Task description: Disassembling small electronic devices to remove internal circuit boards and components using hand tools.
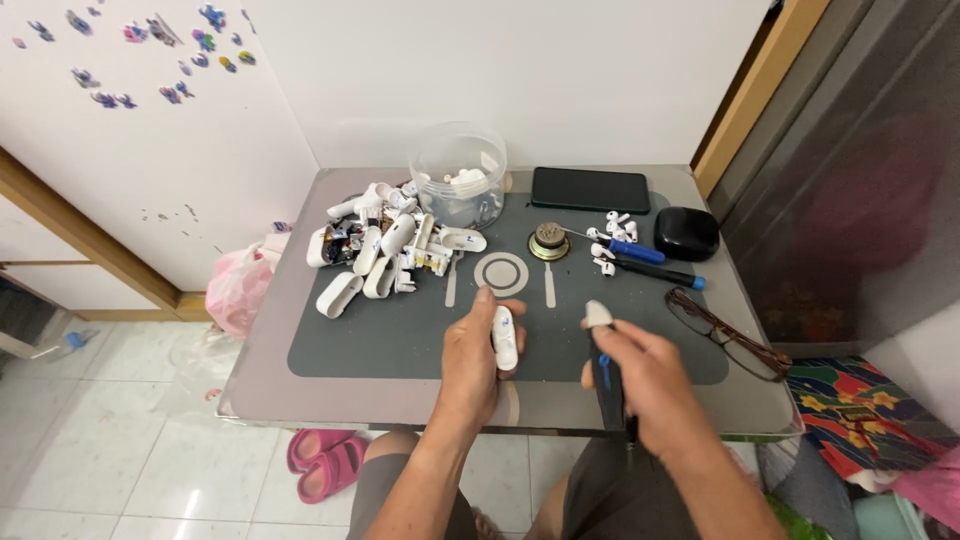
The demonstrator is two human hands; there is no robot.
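left hand (478, 352) fingers closed around white earbud case (505, 338); right hand (640, 375) gripping black screwdriver (604, 375); round clear tub (459, 175) behind, on grey mat (400, 340)

My one camera sits on my head and looks steeply down and forward, past my knees, at the small table (300, 395) against the wall. It is near enough that my left hand (478, 352) and right hand (645, 372) fill the lower middle, with the mat (400, 335) across the centre.
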